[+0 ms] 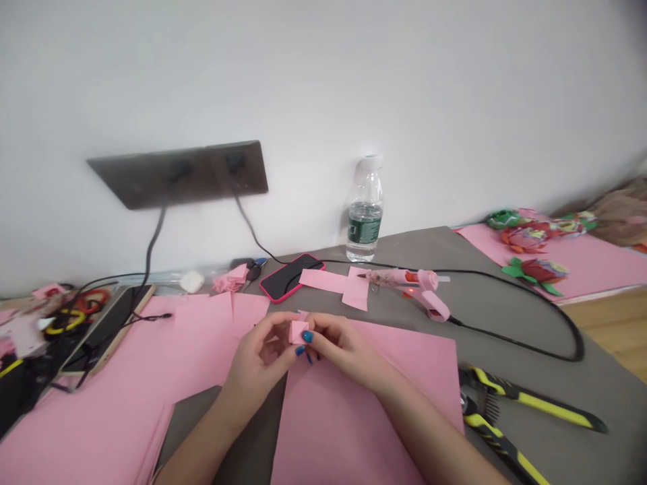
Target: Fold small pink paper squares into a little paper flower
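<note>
A small folded piece of pink paper is pinched between both hands, above a large pink sheet. My left hand closes on its left side, with the thumb at its lower edge. On its right side, my right hand grips it, the blue-nailed thumb lying against its front. Just beyond the hands are crossed pink paper strips, with the tip of a pink glue gun resting over them. Some fingers are hidden behind the folded paper.
A phone in a pink case and a water bottle stand near the wall. More pink sheets and another phone lie left. Yellow-black pliers, a black cord and paper flowers are right.
</note>
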Demonstrator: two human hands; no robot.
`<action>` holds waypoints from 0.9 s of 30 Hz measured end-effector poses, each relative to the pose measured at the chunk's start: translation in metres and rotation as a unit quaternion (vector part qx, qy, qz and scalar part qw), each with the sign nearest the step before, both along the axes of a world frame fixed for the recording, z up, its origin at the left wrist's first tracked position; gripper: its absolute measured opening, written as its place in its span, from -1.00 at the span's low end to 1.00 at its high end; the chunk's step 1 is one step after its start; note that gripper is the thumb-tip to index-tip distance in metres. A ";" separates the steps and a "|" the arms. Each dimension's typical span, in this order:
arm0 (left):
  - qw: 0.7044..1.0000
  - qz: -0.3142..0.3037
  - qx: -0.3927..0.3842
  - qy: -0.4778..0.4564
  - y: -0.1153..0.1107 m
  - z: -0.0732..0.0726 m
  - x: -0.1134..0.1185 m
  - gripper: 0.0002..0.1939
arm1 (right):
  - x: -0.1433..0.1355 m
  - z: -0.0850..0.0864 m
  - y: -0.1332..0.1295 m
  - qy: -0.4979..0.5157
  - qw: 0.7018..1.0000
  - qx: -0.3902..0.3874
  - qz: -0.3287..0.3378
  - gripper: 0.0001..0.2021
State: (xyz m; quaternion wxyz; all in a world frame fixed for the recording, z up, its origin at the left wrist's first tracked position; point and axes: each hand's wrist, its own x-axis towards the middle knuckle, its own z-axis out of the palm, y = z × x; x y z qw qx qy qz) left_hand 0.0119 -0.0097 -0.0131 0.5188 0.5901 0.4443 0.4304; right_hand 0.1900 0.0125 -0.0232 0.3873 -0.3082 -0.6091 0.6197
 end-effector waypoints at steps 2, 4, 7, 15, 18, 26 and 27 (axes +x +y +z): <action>1.000 0.000 -0.007 -0.003 0.000 0.002 0.000 -0.76 | 0.000 0.000 0.000 0.006 1.000 0.000 0.004 -0.59; 1.000 0.005 -0.016 -0.010 0.001 0.004 0.001 -0.76 | -0.001 0.000 -0.001 0.024 1.000 -0.007 -0.004 -0.64; 0.999 0.007 -0.032 -0.025 0.002 0.006 0.002 -0.75 | -0.001 -0.003 -0.001 0.052 0.998 -0.001 -0.043 -0.72; 0.999 0.018 -0.045 -0.016 0.003 0.007 0.002 -0.73 | -0.003 -0.013 0.003 0.010 0.982 0.134 -0.132 -0.84; 0.999 0.017 -0.046 -0.017 0.003 0.007 0.002 -0.70 | -0.003 -0.010 0.003 -0.005 0.976 0.160 -0.148 -0.82; 1.000 0.011 -0.029 -0.002 0.005 0.010 0.002 -0.75 | -0.004 -0.010 0.003 0.037 0.986 0.098 -0.131 -0.85; 1.000 0.014 -0.028 0.000 0.005 0.010 0.002 -0.76 | -0.003 -0.011 0.003 0.045 0.986 0.093 -0.130 -0.85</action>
